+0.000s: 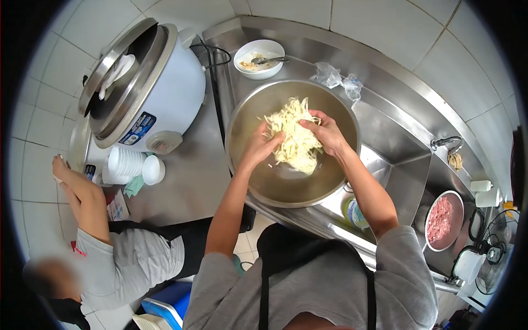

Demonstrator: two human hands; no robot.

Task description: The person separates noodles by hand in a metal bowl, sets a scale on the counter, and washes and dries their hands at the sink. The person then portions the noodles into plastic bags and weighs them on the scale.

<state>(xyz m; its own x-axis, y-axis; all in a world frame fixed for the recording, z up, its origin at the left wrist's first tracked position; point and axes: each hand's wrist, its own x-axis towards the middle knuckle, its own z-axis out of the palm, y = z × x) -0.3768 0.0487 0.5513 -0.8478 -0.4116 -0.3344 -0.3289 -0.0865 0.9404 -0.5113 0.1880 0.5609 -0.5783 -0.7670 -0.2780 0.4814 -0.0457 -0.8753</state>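
A heap of pale yellow shredded food (297,137) is held up between my two hands over a large steel bowl (264,184). My left hand (262,144) is curled against the heap's left side, and my right hand (328,133) grips its upper right side, thumb on top. The bowl straddles the steel counter and the edge of the sink. A little clear liquid seems to lie under the shreds at the bowl's bottom.
Left stand a large rice cooker (181,93) and stacked white bowls (125,162), near a co-worker (129,258). Behind are a white bowl with a spoon (258,47) and plastic bags (330,75). Right are the sink (404,165), a bottle (356,213) and a pan of raw meat (440,220).
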